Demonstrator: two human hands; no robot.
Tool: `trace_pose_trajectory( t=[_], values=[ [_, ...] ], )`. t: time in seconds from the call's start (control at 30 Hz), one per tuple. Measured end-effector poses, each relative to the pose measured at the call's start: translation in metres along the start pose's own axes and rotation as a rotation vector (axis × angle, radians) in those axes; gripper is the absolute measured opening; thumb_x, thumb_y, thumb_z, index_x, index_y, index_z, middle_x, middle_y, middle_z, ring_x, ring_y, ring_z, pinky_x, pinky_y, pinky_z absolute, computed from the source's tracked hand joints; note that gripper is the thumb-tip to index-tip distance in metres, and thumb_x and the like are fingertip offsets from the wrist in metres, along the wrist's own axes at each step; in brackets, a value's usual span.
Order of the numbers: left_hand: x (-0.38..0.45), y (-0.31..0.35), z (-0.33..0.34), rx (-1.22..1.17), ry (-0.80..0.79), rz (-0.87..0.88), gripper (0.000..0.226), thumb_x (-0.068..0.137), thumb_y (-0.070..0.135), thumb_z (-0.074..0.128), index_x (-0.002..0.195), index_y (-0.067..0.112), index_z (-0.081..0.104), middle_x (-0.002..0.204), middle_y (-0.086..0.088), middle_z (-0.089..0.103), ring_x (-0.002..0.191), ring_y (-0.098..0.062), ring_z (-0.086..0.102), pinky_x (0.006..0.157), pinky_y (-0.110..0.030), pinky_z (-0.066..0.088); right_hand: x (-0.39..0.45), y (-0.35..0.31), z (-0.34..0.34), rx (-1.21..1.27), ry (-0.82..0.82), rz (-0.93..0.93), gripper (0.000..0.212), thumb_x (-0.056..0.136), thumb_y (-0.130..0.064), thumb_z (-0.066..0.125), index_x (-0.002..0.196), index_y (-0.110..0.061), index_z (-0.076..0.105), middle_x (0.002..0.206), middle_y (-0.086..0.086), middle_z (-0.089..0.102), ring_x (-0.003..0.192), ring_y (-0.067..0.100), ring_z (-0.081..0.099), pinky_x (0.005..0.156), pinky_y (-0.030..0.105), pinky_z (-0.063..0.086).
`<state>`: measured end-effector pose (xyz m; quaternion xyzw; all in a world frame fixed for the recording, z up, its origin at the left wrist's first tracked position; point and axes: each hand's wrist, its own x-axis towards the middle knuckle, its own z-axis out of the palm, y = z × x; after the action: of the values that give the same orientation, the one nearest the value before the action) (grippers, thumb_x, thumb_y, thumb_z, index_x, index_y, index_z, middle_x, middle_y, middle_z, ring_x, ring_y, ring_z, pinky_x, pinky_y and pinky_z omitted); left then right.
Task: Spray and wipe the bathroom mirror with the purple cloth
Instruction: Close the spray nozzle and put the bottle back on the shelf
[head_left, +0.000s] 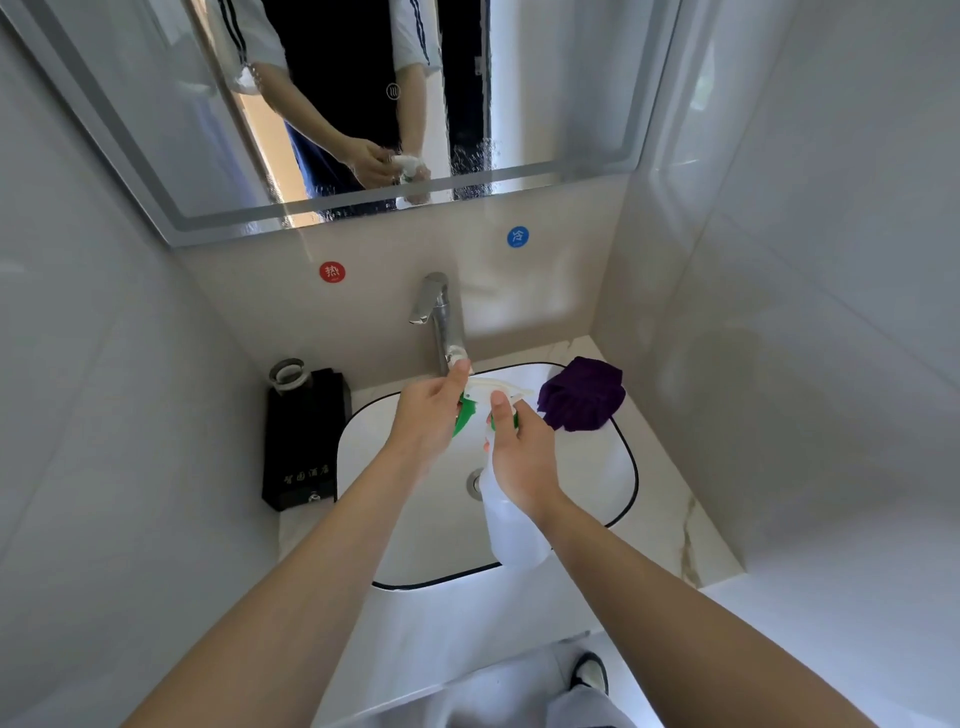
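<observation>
Over the basin I hold a clear spray bottle (511, 525) with a white and green trigger head. My right hand (519, 457) grips its neck, and my left hand (431, 415) pinches the nozzle end of the head. The purple cloth (582, 395) lies crumpled on the basin's back right rim, just right of my hands. The mirror (561, 93) hangs above on the back wall, with droplets along its lower middle, and it reflects my arms and the bottle.
A white sink (374, 431) with a dark rim is set in a marble counter (670, 499). A chrome tap (441, 317) stands behind it. A black box (304, 436) with a glass on top sits at the left. Walls close in on both sides.
</observation>
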<state>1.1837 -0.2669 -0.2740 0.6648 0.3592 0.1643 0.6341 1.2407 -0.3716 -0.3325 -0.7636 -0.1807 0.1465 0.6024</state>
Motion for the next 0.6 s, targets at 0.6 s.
trace_pose_trajectory(
  t=[0.6],
  values=[
    [0.003,0.006,-0.014,0.044,0.049,0.06,0.026,0.099,0.022,0.069,0.08,0.006,0.067,0.07,0.003,0.074,0.066,-0.005,0.072,0.081,-0.031,0.057,0.002,-0.002,0.002,-0.026,0.004,0.04,0.07,0.087,-0.08,0.034,0.076,-0.014,0.054,0.074,0.015,0.065,0.074,0.036,0.063,0.076,0.051,0.054]
  ],
)
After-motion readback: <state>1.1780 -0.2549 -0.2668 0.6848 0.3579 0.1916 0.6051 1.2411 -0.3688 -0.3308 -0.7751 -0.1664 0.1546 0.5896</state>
